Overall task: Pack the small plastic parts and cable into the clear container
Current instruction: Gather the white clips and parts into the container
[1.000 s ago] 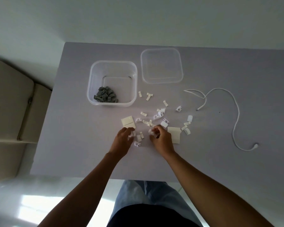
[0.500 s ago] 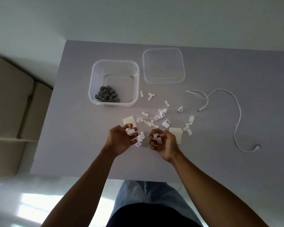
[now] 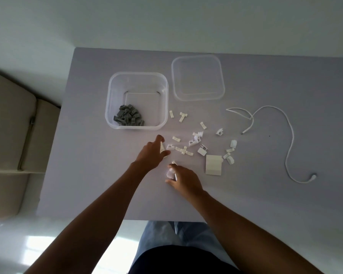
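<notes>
Glossy clear plastic container (image 3: 137,78)

— What do we have on our arms?
— Nothing: both forearms (image 3: 99,212) are bare to the frame's edge, no sleeves, and the left hand (image 3: 150,155) and right hand (image 3: 183,179) are bare too.
— And lower down?
— We wear light blue jeans (image 3: 162,237) under a dark top (image 3: 176,262).

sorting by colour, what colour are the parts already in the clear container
Dark grey parts, piled in the clear container at its near left corner, seen in the head view.
</notes>
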The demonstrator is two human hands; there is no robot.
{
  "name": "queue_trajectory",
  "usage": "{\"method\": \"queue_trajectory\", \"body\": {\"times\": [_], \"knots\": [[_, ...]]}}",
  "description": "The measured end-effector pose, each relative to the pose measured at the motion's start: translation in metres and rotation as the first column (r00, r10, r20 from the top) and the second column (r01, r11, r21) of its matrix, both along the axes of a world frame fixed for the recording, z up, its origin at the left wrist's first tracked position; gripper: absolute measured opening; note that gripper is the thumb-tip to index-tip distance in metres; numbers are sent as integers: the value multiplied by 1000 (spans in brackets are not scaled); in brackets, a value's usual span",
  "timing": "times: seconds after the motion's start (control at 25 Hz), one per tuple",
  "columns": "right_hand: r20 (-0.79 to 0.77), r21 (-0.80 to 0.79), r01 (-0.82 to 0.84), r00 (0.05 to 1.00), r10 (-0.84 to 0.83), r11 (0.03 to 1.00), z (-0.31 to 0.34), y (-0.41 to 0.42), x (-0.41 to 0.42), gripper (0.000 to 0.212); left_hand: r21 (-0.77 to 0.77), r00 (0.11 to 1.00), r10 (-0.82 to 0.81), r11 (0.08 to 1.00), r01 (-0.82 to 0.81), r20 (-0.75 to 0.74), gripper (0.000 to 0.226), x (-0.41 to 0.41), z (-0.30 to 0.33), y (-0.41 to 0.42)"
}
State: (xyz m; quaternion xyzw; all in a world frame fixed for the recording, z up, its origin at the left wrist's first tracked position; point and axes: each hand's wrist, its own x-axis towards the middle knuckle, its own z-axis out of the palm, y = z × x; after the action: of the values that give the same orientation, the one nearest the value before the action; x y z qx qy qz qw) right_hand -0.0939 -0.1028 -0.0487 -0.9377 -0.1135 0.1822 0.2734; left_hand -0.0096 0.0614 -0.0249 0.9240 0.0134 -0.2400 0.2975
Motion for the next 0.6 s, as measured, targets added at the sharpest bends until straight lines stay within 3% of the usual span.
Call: {"method": "queue_trajectory", "body": {"times": [0.16,0.4,0.48,0.6], "knots": [[-73,12,66,995,-65,998,1,-3,-2,62,100,985,-171,981,169,19,46,8,-3,-16],[-88,61,106,991,-101,992,-4,-8,-6,58,92,975,-221,971,222,-24,28,15,-11,-17],[-73,48,98,993,-94,994,-5,-7,-6,60,18,987,-155,988,156,-53,29,15,-11,-15],[-48,4,68,997,-67,998,-5,-2,-5,61,-183,978,83,976,-118,-191,32,15,1,-13]]}}
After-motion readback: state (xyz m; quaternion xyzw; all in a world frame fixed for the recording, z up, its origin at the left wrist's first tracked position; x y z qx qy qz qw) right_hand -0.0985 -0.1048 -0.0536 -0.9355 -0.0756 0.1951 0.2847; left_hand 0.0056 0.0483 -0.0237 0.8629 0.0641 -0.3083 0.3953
